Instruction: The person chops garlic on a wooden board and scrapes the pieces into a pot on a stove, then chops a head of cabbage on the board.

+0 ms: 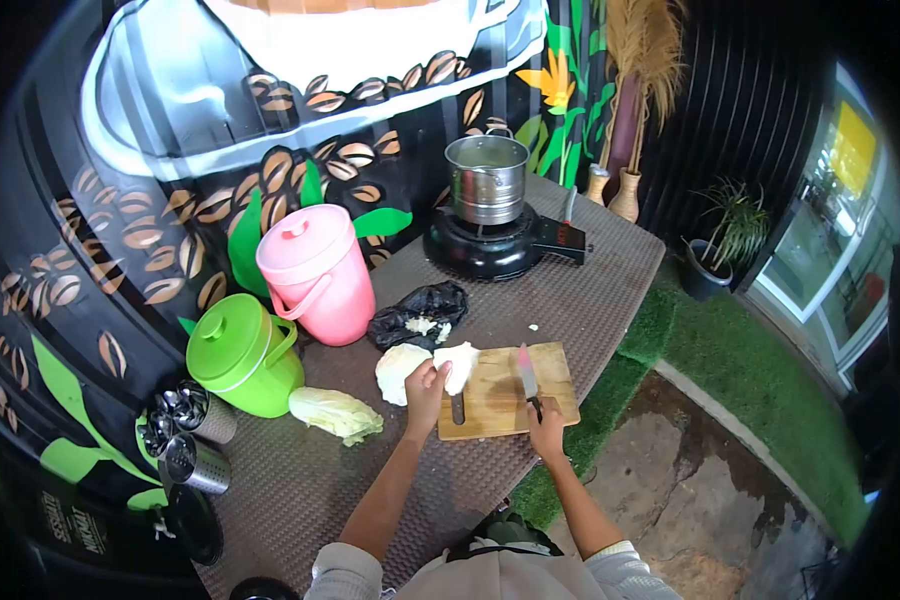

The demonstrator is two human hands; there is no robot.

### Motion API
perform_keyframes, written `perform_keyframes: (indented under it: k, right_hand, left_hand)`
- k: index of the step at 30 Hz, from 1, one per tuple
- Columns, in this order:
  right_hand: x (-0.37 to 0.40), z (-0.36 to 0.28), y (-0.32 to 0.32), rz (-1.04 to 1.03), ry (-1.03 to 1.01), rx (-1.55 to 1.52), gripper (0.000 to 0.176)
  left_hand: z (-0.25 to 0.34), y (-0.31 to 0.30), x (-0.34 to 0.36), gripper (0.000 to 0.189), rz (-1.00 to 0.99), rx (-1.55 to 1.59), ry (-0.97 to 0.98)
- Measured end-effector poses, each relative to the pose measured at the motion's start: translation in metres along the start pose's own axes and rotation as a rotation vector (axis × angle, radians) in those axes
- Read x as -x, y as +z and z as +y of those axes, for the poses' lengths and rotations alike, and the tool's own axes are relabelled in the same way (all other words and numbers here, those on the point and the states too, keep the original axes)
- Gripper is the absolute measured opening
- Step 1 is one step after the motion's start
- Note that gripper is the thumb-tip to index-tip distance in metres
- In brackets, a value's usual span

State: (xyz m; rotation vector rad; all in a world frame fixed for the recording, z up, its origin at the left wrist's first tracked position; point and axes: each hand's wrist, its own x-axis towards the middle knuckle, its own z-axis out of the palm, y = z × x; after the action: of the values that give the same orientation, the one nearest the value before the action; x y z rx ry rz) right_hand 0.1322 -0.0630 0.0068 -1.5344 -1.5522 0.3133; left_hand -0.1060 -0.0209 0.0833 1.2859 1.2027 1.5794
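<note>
My left hand (429, 392) is closed around a pale cabbage piece (458, 366), held over the left edge of the wooden cutting board (498, 412). Gripped in my right hand (547, 431) is a knife (527, 374) with a dark handle; its blade points away from me above the board's right half. A larger white cabbage (398, 374) sits on the table just left of the piece, partly behind my left hand. Farther left lies a napa cabbage (336, 414) with pale green leaves. Behind the board is a crumpled black plastic bag (440, 299) with white scraps in it.
A steel pot (487, 182) stands on a black portable stove (482, 247) at the back. Pink (320, 280) and green lidded buckets (248, 358) stand along the wall. Left of them are metal utensil holders (196, 462). The table's right edge (620, 335) runs close to the board.
</note>
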Motion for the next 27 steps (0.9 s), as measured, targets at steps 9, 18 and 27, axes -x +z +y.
perform_keyframes:
  k: [9, 18, 27]
  right_hand:
    - [0.002, -0.011, -0.049, -0.065, 0.438, -0.548, 0.018]
    - [0.029, 0.012, -0.053, -0.356, 0.463, -0.552, 0.026]
    - [0.040, -0.011, -0.036, -0.292, 0.236, -0.126, 0.025]
  left_hand:
    - [-0.074, 0.063, 0.026, 0.045, 0.049, 0.626, -0.614]
    - [-0.043, 0.069, 0.051, 0.050, 0.134, -1.010, -0.045]
    - [-0.059, 0.065, 0.047, 0.034, -0.248, -0.990, 0.293]
